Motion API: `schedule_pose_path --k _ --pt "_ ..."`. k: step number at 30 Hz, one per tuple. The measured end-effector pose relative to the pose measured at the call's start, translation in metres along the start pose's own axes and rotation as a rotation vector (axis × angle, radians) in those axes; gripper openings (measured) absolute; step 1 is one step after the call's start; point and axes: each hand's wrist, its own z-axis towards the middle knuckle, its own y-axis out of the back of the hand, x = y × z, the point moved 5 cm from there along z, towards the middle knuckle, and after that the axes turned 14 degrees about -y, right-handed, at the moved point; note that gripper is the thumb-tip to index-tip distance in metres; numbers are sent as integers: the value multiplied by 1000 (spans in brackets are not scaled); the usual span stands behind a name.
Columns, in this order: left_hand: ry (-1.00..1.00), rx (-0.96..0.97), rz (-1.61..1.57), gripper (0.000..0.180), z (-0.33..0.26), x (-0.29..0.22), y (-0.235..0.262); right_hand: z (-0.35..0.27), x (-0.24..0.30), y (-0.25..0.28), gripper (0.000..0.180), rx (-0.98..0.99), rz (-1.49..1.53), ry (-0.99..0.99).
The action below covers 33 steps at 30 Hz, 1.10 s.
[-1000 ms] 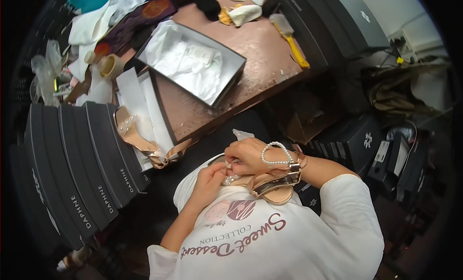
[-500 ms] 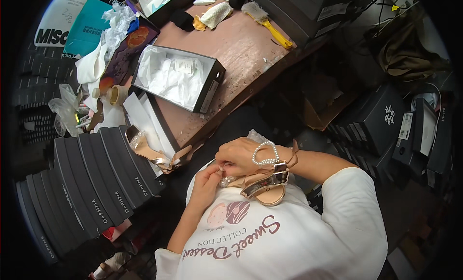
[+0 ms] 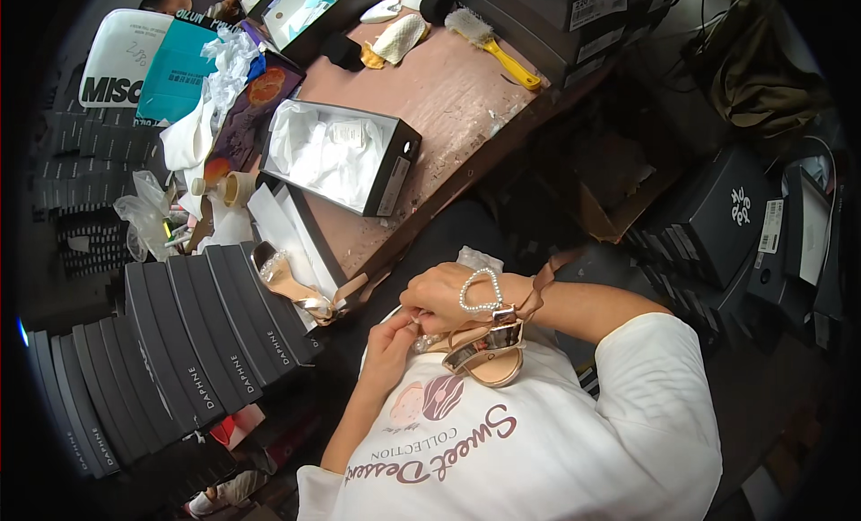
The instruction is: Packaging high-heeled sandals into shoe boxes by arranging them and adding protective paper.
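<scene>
A rose-gold sandal (image 3: 491,370) rests against my white shirt, its heel end toward me and its clear-beaded front between my hands. My left hand (image 3: 386,349) pinches at that beaded front with thumb and fingertips. Bent over the same spot, my right hand (image 3: 441,294) has its fingers closed and meets the left fingertips; what exactly they pinch is hidden. A pearl bracelet circles my right wrist. The sandal's loose ankle strap (image 3: 544,277) sticks out past the right forearm. Its matching sandal (image 3: 285,275) lies to the left, on white paper in a box lid.
An open shoebox (image 3: 386,176) with white tissue stands on the pink worktable (image 3: 363,91). A yellow-handled brush (image 3: 502,59) lies farther back. Dark shoeboxes (image 3: 179,342) stack at left, more (image 3: 708,207) at right. A person's head (image 3: 166,1) shows at far left.
The view has shifted slightly, so the table and boxes sit a little lower and farther right. Both hands stay together at the sandal's front. The ankle strap now reaches farther out.
</scene>
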Motion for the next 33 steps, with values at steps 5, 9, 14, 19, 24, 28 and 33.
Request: schedule_pose_path --k 5,9,14,19,24,28,33 --pt "31 4 8 26 -4 8 4 -6 -2 3 20 -28 -31 -39" --pt "-12 -35 -41 24 1 0 -1 -3 8 3 20 -16 -42 70" --pt "20 -6 18 24 -2 5 4 -1 1 4 20 31 -102 -75" --pt "-46 3 -39 24 1 7 9 6 13 3 17 -23 2 -2" --pt "-49 44 -65 26 3 12 18 15 13 12 14 30 -160 -172" --pt "-10 35 -270 27 9 17 21 15 -5 30 10 -236 5 -256" --pt "43 69 -395 29 18 16 25 19 -6 28 10 -180 272 -352"
